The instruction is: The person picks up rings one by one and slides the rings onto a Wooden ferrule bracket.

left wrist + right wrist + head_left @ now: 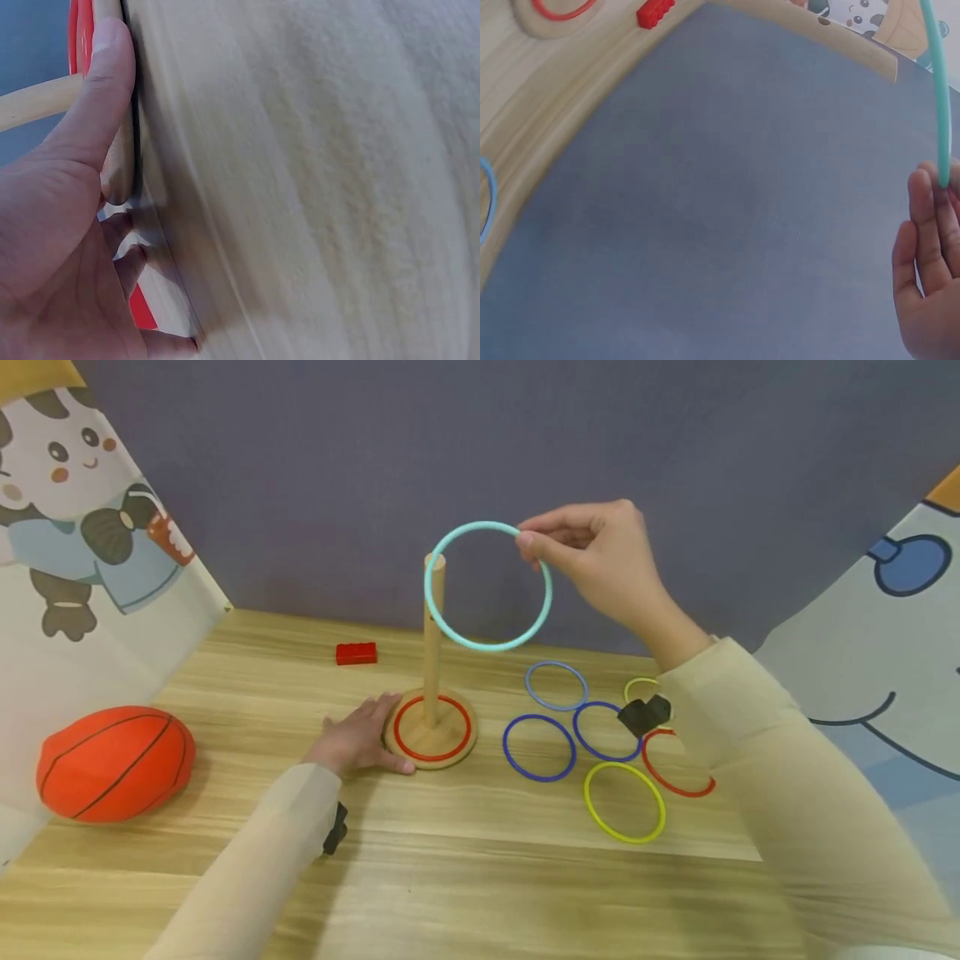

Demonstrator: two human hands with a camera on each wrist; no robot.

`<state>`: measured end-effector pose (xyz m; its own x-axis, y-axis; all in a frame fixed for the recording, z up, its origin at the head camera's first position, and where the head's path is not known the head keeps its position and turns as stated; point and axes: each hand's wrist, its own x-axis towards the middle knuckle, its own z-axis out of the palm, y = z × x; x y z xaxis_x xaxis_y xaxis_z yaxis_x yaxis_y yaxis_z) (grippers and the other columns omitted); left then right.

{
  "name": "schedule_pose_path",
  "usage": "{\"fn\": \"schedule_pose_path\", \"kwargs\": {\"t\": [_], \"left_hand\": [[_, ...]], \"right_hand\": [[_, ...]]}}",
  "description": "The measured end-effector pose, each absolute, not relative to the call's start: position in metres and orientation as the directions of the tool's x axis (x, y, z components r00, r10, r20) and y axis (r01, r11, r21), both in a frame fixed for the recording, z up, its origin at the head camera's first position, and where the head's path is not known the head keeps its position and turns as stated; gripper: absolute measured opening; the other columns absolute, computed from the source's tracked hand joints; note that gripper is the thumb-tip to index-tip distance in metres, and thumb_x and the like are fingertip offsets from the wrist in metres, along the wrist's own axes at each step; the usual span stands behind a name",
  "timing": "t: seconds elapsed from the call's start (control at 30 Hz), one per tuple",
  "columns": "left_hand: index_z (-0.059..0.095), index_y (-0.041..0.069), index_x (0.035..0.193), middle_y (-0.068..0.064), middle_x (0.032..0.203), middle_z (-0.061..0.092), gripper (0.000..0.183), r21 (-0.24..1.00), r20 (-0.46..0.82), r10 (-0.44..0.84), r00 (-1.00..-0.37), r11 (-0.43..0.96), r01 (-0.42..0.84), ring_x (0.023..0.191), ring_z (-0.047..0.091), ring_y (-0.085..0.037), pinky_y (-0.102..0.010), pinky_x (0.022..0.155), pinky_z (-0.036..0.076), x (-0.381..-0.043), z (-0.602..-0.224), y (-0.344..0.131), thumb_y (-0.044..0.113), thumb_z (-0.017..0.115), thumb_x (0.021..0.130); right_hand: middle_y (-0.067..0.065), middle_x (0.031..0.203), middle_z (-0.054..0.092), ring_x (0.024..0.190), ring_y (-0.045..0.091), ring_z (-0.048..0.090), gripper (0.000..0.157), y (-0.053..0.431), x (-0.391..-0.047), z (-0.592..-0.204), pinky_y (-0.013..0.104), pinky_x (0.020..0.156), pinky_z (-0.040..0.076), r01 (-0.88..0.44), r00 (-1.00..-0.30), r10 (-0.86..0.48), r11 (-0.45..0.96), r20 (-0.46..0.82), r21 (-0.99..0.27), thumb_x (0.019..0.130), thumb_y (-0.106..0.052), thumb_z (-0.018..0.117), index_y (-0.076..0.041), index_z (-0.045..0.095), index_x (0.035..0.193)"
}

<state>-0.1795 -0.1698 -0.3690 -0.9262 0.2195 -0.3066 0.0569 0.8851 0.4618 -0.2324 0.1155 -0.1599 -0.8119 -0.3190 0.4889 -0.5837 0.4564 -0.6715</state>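
Note:
My right hand (603,556) pinches a light turquoise ring (489,647) at its upper right edge, between thumb and fingers. The ring hangs upright in the air, and its left side overlaps the top of a wooden post (432,643) in the head view. The post rises from a round wooden base (467,745), and a red ring (400,743) lies around its foot. Against the left edge of that base rests my left hand (356,739), thumb along the near rim and fingers spread on the far side. In the right wrist view the turquoise ring (941,97) shows edge-on above the fingertips.
Several rings lie on the table right of the base, among them a dark blue ring (506,752), a yellow ring (625,839) and a light blue ring (557,664). A red toy brick (356,653) sits behind. At the left is an orange basketball-patterned ball (116,764). Walls (337,485) stand around.

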Motion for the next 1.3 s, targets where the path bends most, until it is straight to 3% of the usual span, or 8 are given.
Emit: {"fn": "schedule_pose_path", "kwargs": {"t": [0.5, 0.83, 1.3], "left_hand": [[0.014, 0.011, 0.163, -0.024, 0.167, 0.012, 0.123, 0.443, -0.340, 0.186, -0.922, 0.896, 0.018, 0.151, 0.016, -0.048, -0.089, 0.098, 0.011, -0.181, -0.371, -0.167, 0.047, 0.090, 0.073], [0.016, 0.010, 0.162, -0.025, 0.166, 0.014, 0.123, 0.450, -0.333, 0.179, -0.926, 0.893, 0.011, 0.151, 0.017, -0.048, -0.090, 0.097, 0.010, -0.181, -0.371, -0.166, 0.046, 0.092, 0.071], [0.017, 0.009, 0.162, -0.026, 0.165, 0.015, 0.123, 0.449, -0.326, 0.174, -0.929, 0.893, 0.009, 0.150, 0.018, -0.048, -0.091, 0.096, 0.008, -0.181, -0.369, -0.166, 0.047, 0.091, 0.071]], "right_hand": [[-0.001, 0.080, 0.077, 0.075, 0.008, 0.070, 0.021, 0.089, -0.259, -0.182, 0.022, 0.062, 0.038, -0.539, -0.842, -0.285, 0.488, 0.459, -0.687, 0.092, -0.026, 0.078, -0.009, 0.081, 0.103], [0.002, 0.084, 0.077, 0.078, 0.017, 0.073, 0.017, 0.080, -0.261, -0.218, 0.023, 0.064, 0.044, -0.526, -0.851, -0.327, 0.517, 0.412, -0.675, 0.093, -0.024, 0.077, -0.010, 0.081, 0.104], [0.003, 0.087, 0.078, 0.080, 0.017, 0.073, 0.018, 0.073, -0.258, -0.285, 0.025, 0.063, 0.049, -0.435, -0.894, -0.364, 0.563, 0.262, -0.703, 0.094, -0.023, 0.075, -0.010, 0.080, 0.105]]}}
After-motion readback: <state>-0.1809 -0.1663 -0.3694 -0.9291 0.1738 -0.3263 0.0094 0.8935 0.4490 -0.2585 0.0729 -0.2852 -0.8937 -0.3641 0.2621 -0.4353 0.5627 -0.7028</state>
